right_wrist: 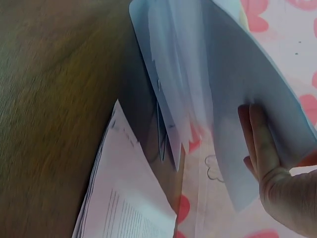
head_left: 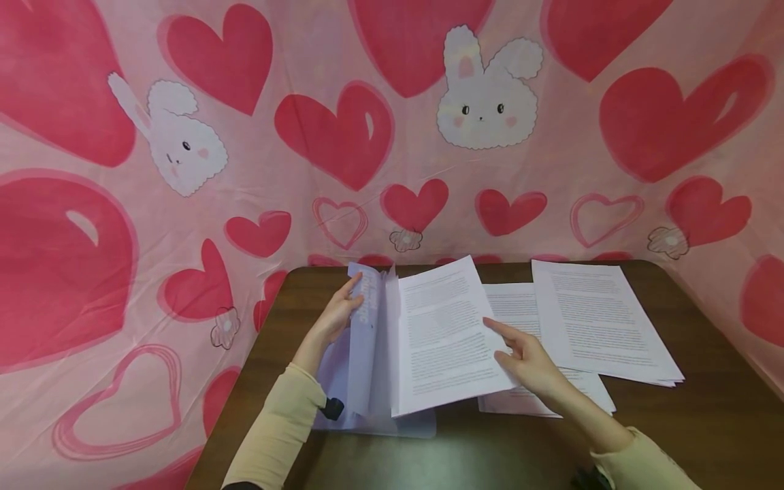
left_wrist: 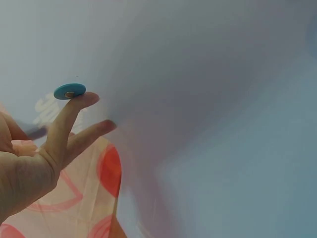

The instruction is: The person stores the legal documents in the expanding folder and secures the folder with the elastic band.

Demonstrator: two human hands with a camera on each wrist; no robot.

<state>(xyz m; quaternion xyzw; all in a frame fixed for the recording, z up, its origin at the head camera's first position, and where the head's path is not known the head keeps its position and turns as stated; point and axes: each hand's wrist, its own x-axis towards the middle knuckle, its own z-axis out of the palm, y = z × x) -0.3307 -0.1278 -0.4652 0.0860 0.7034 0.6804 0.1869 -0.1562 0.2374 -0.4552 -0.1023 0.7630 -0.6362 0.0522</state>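
A translucent purple file folder [head_left: 363,367] stands partly spread open on the table. My left hand [head_left: 335,314] holds its raised cover at the left edge; in the left wrist view two fingers of the left hand [left_wrist: 62,141] extend beside a round teal button [left_wrist: 69,91]. Printed sheets [head_left: 444,340] lean up and to the right from the folder, their lower left edge at its inner leaves. My right hand [head_left: 528,361] pinches their right edge. The right wrist view has the fingers of the right hand [right_wrist: 277,183] against the back of the sheets [right_wrist: 237,74].
To the right lie two groups of printed paper: a stack [head_left: 606,320] with its edges slightly fanned, overlapping other sheets [head_left: 511,299] partly hidden by the held ones. The brown wooden table [head_left: 465,456] meets a pink heart-and-rabbit cloth [head_left: 367,163] at the back and left.
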